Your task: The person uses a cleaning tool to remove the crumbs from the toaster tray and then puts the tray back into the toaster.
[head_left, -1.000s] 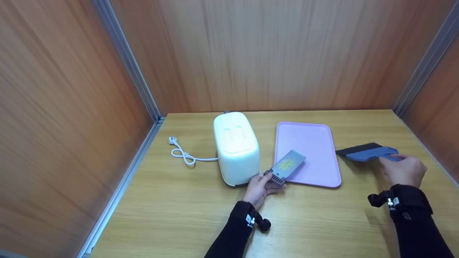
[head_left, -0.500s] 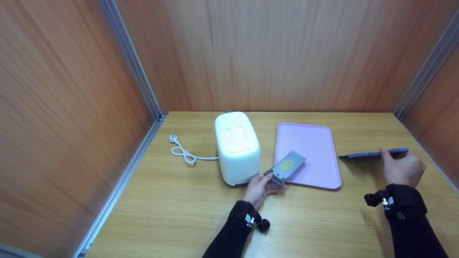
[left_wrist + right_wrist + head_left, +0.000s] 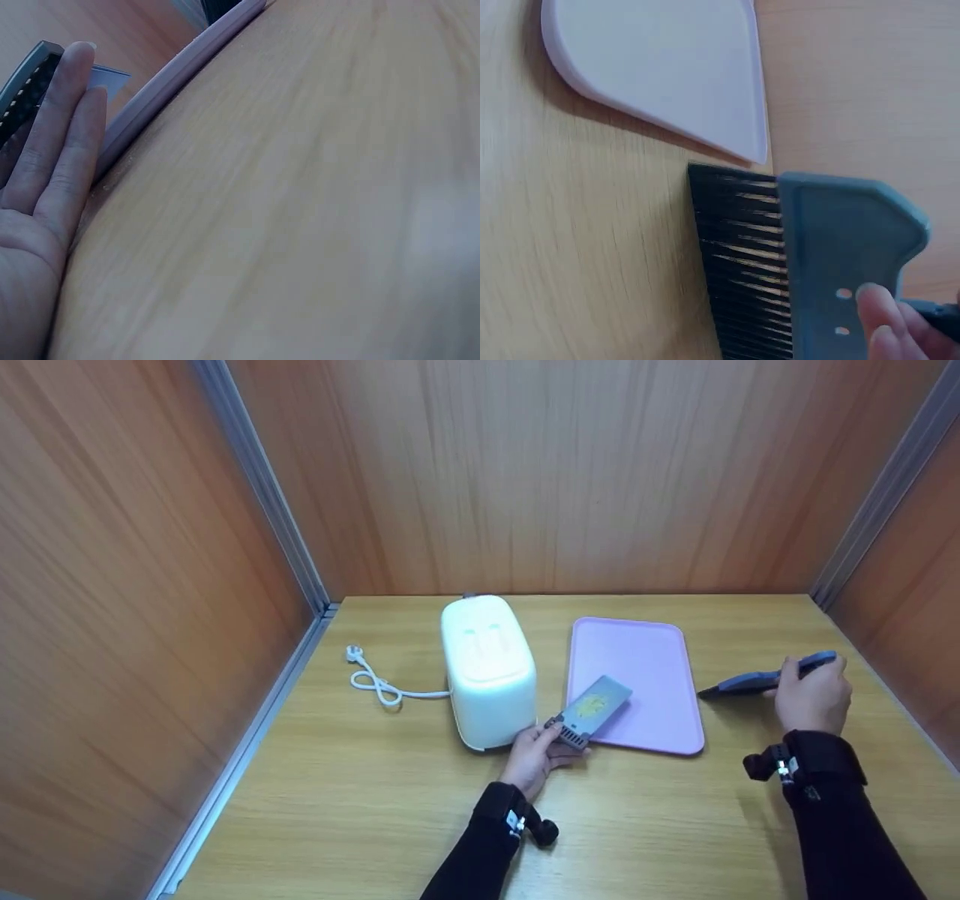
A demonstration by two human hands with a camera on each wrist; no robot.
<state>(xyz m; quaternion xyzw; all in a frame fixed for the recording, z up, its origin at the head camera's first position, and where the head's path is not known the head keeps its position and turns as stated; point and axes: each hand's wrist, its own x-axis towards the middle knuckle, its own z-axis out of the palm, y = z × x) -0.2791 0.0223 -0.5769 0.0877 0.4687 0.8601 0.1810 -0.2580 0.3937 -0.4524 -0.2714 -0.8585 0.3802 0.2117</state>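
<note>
My left hand (image 3: 534,761) grips the near end of a grey slotted metal power supply (image 3: 598,707) with a yellow label. Its far end overlaps the lilac tray (image 3: 649,660) in the head view. In the left wrist view, two straight fingers (image 3: 64,127) lie along the unit's dark edge. On the right, my right hand (image 3: 814,697) holds a blue hand brush (image 3: 754,682) by its handle. The right wrist view shows its black bristles (image 3: 739,255) against the table, pointing left, close to the tray's edge. Fingertips (image 3: 877,304) press on the blue body.
A white toaster (image 3: 489,675) stands left of the tray, beside my left hand. Its white cord and plug (image 3: 367,675) lie looped on the wooden table (image 3: 315,810). Wood-grain panels (image 3: 555,472) wall off the back and both sides.
The brush has turned from showing its broad face to nearly edge-on, then tilted slightly back. My right hand has shifted a little left. The left hand and power supply stay put.
</note>
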